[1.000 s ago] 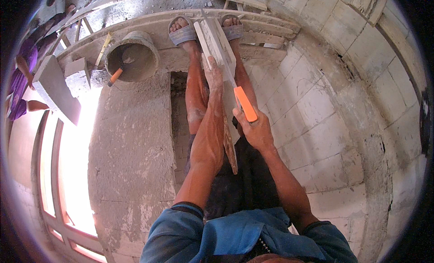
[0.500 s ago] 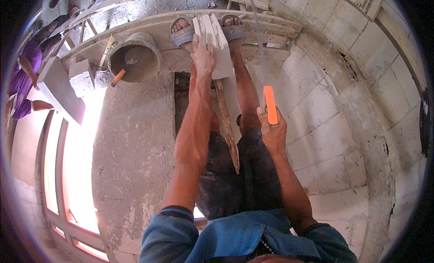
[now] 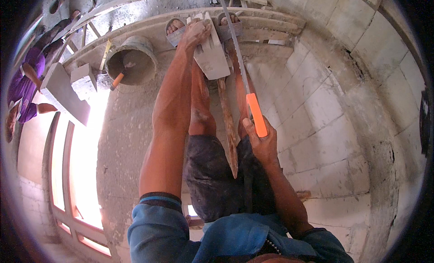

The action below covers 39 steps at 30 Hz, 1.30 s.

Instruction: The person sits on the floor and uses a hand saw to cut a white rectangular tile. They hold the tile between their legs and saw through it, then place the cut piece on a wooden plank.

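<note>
My right hand [image 3: 264, 143] is closed round the orange handle of a handsaw [image 3: 254, 113]. Its long toothed blade slants up and away, passing over the right side of a pale grey lightweight block [image 3: 212, 61]. The block lies between my sandalled feet, with cuts dividing its far end into strips. My left hand [image 3: 197, 33] grips the block's far left part with curled fingers; the fingertips are partly hidden. A rough wooden stick [image 3: 227, 127] runs from under the block's near end toward my lap.
A mortar bucket [image 3: 132, 61] with an orange-handled tool [image 3: 117, 80] stands at the left. Beyond it are cut grey blocks [image 3: 63, 93] and a person in purple [image 3: 31, 82]. Wooden planks [image 3: 266, 25] cross under my feet; a block wall [image 3: 316, 113] rises at the right.
My left hand has slid away and curled its fingers at the block's far left end. The saw has swung left, its blade now over the block's right side.
</note>
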Motion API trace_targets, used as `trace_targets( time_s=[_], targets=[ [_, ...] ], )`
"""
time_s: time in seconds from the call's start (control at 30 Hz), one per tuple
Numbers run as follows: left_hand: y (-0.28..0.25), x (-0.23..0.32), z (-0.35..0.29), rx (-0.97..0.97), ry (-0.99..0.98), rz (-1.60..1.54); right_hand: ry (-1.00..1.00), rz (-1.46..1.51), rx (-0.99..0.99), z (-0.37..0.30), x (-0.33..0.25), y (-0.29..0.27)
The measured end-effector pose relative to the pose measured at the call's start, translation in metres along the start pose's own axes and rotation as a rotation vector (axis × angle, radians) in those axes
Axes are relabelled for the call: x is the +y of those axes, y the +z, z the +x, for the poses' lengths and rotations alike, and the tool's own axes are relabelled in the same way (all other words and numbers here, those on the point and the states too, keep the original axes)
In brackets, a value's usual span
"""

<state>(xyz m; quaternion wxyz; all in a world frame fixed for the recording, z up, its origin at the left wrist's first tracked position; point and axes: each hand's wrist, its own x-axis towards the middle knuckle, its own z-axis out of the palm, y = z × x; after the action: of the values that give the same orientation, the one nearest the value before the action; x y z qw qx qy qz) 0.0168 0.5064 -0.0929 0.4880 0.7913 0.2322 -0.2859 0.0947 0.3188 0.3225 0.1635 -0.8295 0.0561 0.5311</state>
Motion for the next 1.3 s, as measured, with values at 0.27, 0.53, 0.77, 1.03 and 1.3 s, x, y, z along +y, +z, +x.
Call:
trace_targets(
  time_s=[0.27,0.53,0.77,1.03,1.3],
  targets=[
    [-0.007,0.059,-0.062,0.485,-0.307,-0.591,0.135,0.103,-0.101,-0.007,-0.034,-0.024],
    [0.053,0.090,-0.134,0.417,-0.676,-1.339,0.264,0.084,-0.204,-0.023,-0.078,-0.007],
    [0.078,0.061,-0.122,0.565,-0.594,-1.193,0.299,-0.057,-0.204,-0.038,-0.097,-0.019],
    [0.040,0.088,-0.103,0.410,-0.912,-1.210,0.303,-0.044,-0.172,-0.042,-0.117,-0.015],
    [0.074,0.103,-0.120,0.595,-0.682,-1.424,0.253,-0.083,-0.156,-0.039,-0.099,-0.012]
  ],
)
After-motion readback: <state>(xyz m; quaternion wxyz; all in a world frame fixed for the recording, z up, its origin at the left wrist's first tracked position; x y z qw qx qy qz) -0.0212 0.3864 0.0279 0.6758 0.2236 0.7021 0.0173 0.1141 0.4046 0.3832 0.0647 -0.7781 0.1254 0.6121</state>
